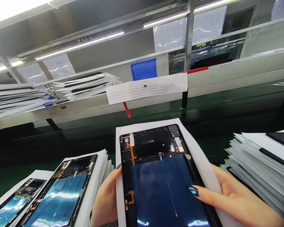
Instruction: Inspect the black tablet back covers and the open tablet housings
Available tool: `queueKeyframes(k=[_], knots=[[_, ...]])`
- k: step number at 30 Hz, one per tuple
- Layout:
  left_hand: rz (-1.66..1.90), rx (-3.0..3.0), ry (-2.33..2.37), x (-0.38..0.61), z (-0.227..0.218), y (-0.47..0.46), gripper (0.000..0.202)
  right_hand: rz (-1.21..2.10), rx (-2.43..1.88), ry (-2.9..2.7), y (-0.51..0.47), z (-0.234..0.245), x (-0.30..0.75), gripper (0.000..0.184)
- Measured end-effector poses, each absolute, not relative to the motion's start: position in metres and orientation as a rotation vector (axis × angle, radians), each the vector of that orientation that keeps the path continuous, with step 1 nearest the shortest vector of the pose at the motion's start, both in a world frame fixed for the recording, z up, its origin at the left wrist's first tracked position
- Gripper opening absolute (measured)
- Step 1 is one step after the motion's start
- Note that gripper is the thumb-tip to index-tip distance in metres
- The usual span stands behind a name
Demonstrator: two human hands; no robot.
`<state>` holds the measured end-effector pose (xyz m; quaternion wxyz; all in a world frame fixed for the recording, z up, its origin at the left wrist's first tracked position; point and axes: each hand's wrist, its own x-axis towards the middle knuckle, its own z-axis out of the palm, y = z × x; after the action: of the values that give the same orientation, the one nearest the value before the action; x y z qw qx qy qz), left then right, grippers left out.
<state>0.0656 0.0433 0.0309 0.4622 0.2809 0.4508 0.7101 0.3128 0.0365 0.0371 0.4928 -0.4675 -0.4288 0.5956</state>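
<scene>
An opened tablet, its back off, is held up in front of me on a white paper sheet. Dark blue film covers its lower part, and orange flex cables run down its left side. My left hand grips the left edge of tablet and sheet, thumb on the rim. From the right, my right hand holds the other edge, its thumb pressed on the blue film and the fingers behind the sheet. Both hands' undersides are hidden.
To the left, two more opened tablets lie on stacks of white sheets. At right stands a stack of sheets with dark panels between. A shelf beyond carries sheet stacks, a blue bin and a hanging printed paper.
</scene>
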Motion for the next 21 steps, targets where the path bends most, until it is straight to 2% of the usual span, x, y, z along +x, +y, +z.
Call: queueKeyframes(k=[3,8,12,15,18,21], knots=[[1.765,0.683,1.164,0.068,0.032,0.047,0.011,1.552,-1.047,-1.043,0.039,0.041,0.311,0.069],[1.772,0.691,1.273,0.070,0.033,0.048,0.023,1.605,-0.978,-1.109,0.042,0.043,0.311,0.068],[1.658,0.760,1.176,0.070,0.030,0.047,0.022,1.616,-0.949,-1.153,0.046,0.041,0.311,0.062],[1.584,0.715,1.312,0.048,0.014,0.053,0.040,1.619,-0.899,-1.157,0.048,0.041,0.310,0.059],[1.370,0.727,1.347,0.009,-0.014,0.064,0.073,1.615,-0.821,-1.155,0.048,0.043,0.307,0.056],[1.368,0.731,1.313,-0.015,-0.033,0.072,0.089,1.621,-0.754,-1.154,0.049,0.044,0.306,0.055]])
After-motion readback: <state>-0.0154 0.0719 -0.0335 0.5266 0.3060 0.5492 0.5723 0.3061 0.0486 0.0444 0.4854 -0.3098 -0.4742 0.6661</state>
